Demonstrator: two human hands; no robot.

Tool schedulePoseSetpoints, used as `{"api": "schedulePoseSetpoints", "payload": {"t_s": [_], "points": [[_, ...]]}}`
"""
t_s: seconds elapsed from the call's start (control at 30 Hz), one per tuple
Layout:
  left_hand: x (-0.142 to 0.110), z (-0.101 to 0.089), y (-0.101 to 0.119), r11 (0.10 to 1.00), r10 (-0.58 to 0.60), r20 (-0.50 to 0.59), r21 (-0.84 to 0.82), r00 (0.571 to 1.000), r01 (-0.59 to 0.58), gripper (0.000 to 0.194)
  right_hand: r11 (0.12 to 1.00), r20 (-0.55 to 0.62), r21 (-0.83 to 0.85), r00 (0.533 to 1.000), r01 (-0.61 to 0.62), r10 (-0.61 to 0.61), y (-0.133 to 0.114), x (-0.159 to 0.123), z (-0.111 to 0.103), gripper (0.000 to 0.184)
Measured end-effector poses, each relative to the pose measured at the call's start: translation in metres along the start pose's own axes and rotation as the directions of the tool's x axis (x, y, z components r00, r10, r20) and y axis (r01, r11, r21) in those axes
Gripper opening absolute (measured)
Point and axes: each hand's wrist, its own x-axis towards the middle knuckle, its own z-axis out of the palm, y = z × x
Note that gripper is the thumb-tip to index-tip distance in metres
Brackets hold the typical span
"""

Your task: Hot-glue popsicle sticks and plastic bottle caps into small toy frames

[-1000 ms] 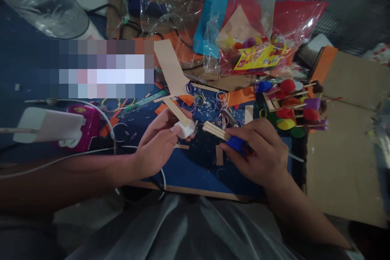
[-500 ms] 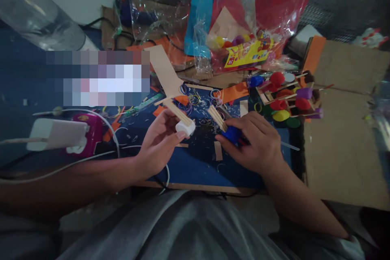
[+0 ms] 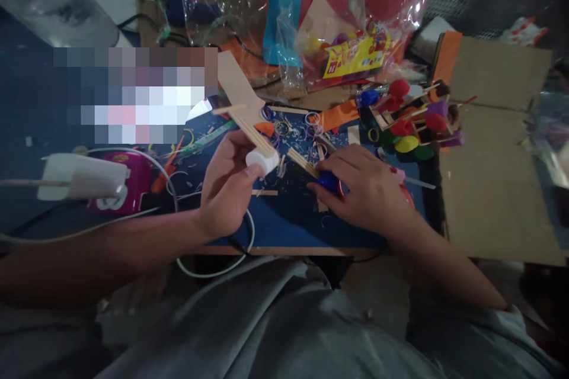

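Note:
My left hand is closed on a white bottle cap with a bundle of thin wooden sticks slanting up from it. A short stick lies across the bundle's far end. My right hand is curled around a blue cap, low over the table, with similar wooden sticks pointing left from it. Whether the blue cap touches the table, I cannot tell. Part of a red and pink object shows beside the right hand, its kind hidden.
Rubber bands, scraps and shavings litter the blue tabletop. Colourful caps with sticks are heaped at right, beside cardboard. A plastic packet lies at the back. A pink socket box with a white charger and cable stands at left.
My right hand has moved a little left and lowered the blue cap; its sticks now lie flatter. The red and pink object has come into view. My left hand keeps hold of the white cap.

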Motion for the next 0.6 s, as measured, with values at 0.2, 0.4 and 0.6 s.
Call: {"api": "schedulePoseSetpoints", "payload": {"t_s": [0.2, 0.4, 0.6], "points": [[-0.003, 0.005, -0.004, 0.997, 0.053, 0.047, 0.053, 0.997, -0.056, 0.036, 0.997, 0.12, 0.025, 0.99, -0.073, 0.069, 0.008, -0.006, 0.014, 0.02], [-0.004, 0.002, -0.006, 0.995, 0.066, 0.071, 0.068, 0.995, -0.071, 0.036, 0.994, 0.19, -0.089, 0.978, -0.071, 0.087, 0.008, -0.006, 0.021, 0.023], [-0.004, -0.002, -0.002, 0.995, -0.05, 0.148, 0.092, 0.988, 0.036, 0.041, 0.99, 0.294, -0.136, 0.953, -0.037, 0.076, 0.004, -0.005, 0.023, 0.034]]}}
